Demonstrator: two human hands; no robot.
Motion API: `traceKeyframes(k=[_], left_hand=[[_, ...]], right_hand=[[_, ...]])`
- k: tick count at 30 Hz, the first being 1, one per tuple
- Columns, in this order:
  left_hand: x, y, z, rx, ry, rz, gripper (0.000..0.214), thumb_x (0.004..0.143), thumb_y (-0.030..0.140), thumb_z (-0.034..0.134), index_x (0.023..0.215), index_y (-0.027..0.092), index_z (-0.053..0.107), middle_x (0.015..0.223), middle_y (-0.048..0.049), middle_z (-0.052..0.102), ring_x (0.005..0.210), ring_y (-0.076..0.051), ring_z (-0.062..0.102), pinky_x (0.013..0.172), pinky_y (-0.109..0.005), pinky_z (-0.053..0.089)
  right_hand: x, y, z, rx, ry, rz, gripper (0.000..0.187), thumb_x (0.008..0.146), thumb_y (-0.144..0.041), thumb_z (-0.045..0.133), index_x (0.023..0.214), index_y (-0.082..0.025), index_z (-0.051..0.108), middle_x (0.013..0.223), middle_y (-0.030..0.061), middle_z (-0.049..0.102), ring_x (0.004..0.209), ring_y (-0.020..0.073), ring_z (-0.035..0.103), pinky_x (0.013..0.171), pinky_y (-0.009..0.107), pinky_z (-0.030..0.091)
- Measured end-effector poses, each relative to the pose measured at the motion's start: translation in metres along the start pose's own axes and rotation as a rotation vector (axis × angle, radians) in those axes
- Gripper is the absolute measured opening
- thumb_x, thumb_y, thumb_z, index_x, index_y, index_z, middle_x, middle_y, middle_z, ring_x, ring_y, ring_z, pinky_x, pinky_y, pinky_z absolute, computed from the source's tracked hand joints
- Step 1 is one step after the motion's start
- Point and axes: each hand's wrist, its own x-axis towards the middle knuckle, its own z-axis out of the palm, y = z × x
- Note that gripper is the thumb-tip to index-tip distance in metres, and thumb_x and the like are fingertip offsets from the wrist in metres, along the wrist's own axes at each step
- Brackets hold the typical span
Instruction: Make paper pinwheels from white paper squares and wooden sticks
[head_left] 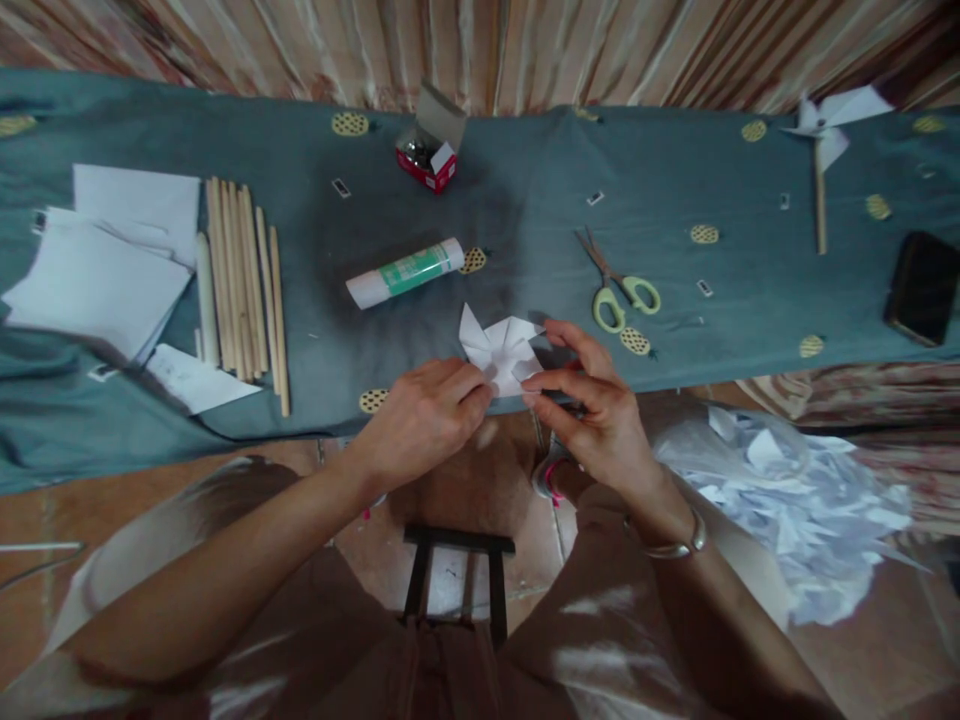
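A small white folded paper pinwheel [501,351] is held over the near edge of the table. My left hand [424,420] pinches its lower left side, fingers closed on the paper. My right hand [592,405] grips its right side with thumb and fingers closed around a flap. A glue stick [405,272] lies on the cloth just beyond the paper to the left. Yellow-handled scissors [619,285] lie to the right.
A grey-green cloth [525,200] covers the table. Wooden sticks [244,285] and white paper sheets [105,270] lie at left. A small red box [429,150] stands at the back. A finished pinwheel [823,140] and a dark phone [922,288] sit at right. Paper scraps in a bag [795,510] lie below.
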Motion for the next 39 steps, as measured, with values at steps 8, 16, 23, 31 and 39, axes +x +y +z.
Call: traceKeyframes(k=[8, 16, 23, 31, 39], left_hand=[[0.002, 0.003, 0.007, -0.084, 0.070, -0.016, 0.014, 0.092, 0.014, 0.053, 0.103, 0.010, 0.061, 0.091, -0.0073, 0.069, 0.084, -0.019, 0.065, 0.077, -0.032, 0.057], [-0.005, 0.003, 0.008, -0.092, 0.054, 0.016, 0.018, 0.093, 0.012, 0.051, 0.108, 0.011, 0.060, 0.097, -0.0077, 0.070, 0.089, -0.019, 0.065, 0.079, -0.033, 0.057], [-0.004, 0.002, 0.009, -0.096, -0.030, 0.034, 0.018, 0.095, 0.014, 0.047, 0.104, 0.012, 0.063, 0.100, -0.0077, 0.070, 0.094, -0.020, 0.063, 0.079, -0.032, 0.056], [-0.003, 0.001, 0.009, -0.154, -0.012, -0.007, 0.018, 0.095, 0.014, 0.047, 0.098, 0.013, 0.065, 0.098, -0.0070, 0.070, 0.092, -0.019, 0.063, 0.082, -0.032, 0.055], [-0.004, 0.002, 0.010, -0.151, -0.017, -0.015, 0.018, 0.094, 0.014, 0.049, 0.104, 0.012, 0.064, 0.100, -0.0081, 0.069, 0.092, -0.019, 0.063, 0.081, -0.033, 0.056]], right_hand=[[0.010, 0.001, 0.007, -0.042, 0.006, 0.006, 0.008, 0.086, -0.029, 0.066, 0.085, -0.024, 0.071, 0.144, 0.0039, 0.049, 0.132, 0.0284, 0.049, 0.106, 0.051, 0.044], [0.014, 0.004, 0.012, -0.064, 0.044, -0.004, 0.008, 0.085, -0.030, 0.067, 0.082, -0.023, 0.071, 0.143, 0.0047, 0.051, 0.132, 0.0284, 0.048, 0.108, 0.050, 0.043], [0.017, 0.002, 0.015, -0.035, 0.046, 0.015, 0.008, 0.086, -0.031, 0.066, 0.085, -0.026, 0.072, 0.143, 0.0017, 0.051, 0.132, 0.0279, 0.047, 0.111, 0.051, 0.040], [0.019, 0.000, 0.006, -0.007, -0.013, 0.008, 0.012, 0.088, -0.029, 0.062, 0.089, -0.025, 0.073, 0.141, 0.0034, 0.053, 0.130, 0.0281, 0.050, 0.107, 0.050, 0.043], [0.019, -0.004, 0.011, -0.008, 0.091, 0.049, 0.010, 0.086, -0.030, 0.065, 0.081, -0.024, 0.070, 0.139, 0.0017, 0.052, 0.127, 0.0280, 0.052, 0.107, 0.052, 0.043]])
